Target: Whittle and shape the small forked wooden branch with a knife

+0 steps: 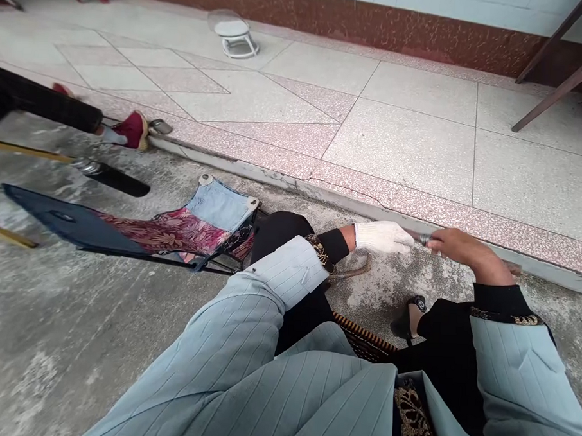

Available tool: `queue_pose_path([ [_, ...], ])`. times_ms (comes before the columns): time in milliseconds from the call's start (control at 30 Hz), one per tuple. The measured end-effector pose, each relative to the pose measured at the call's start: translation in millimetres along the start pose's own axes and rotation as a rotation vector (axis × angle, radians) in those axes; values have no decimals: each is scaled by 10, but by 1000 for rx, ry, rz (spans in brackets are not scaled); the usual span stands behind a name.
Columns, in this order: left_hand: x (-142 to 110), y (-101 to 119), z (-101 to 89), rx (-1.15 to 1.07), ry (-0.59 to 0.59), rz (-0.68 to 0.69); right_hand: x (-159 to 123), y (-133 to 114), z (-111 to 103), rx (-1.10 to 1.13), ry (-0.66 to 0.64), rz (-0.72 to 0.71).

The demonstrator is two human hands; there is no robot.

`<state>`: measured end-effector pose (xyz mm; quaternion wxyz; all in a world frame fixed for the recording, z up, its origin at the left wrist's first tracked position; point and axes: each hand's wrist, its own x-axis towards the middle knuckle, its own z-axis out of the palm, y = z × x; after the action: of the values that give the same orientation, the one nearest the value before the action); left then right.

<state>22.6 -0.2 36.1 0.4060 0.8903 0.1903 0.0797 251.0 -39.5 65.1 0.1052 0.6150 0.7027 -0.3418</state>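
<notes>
White knit glove (377, 237) on the left hand (385, 237), and it looks closed over one end of a slim tool (422, 238). Bare right hand (456, 246) is wrapped round the other end, so the thing sits in the small gap between the two, mostly covered. What shows has a metallic look, but I can't tell if there's an edge under the glove.

My guess on handling: light, pretty stiff, hard to break, maybe a bit slick on the bare fingers. I'd keep the glove on the hidden end and let the right hand take the firm hold.

Going outward, a brown stub (513, 268) pokes out past the right hand; can't say if it's the same piece. Below and left of the glove is a curved brown piece (353, 270). Just beyond both hands runs the step (273, 177), and well left of them stands a folding chair (150, 230).
</notes>
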Motion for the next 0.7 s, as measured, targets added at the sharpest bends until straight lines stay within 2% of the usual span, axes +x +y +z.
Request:
queue_pose_path([
  [100, 10, -29, -61, -3, -44, 58, -46, -66, 36, 102, -407, -244],
  [133, 16, -41, -64, -12, -51, 66, -80, -96, 28, 149, -488, -325],
  [200, 32, -63, -43, -55, -32, 40, -159, -143, -17, 248, -507, -437],
  [300, 58, -90, 35, -116, 32, -40, -255, -130, -111, 415, -270, -432],
  [400, 63, -108, 114, -115, 103, -107, -257, -33, -149, 585, 34, -307],
  [500, 27, -100, 158, -98, 167, -182, -162, 45, -106, 717, 277, -164],
  [600, -23, -54, 165, -94, 154, -190, -27, 58, -39, 548, 394, 34],
  [667, -37, -8, 157, -97, 96, -155, 42, 40, 1, 294, 373, 123],
  [700, -35, 14, 149, -98, 62, -132, 61, 28, 20, 178, 317, 132],
])
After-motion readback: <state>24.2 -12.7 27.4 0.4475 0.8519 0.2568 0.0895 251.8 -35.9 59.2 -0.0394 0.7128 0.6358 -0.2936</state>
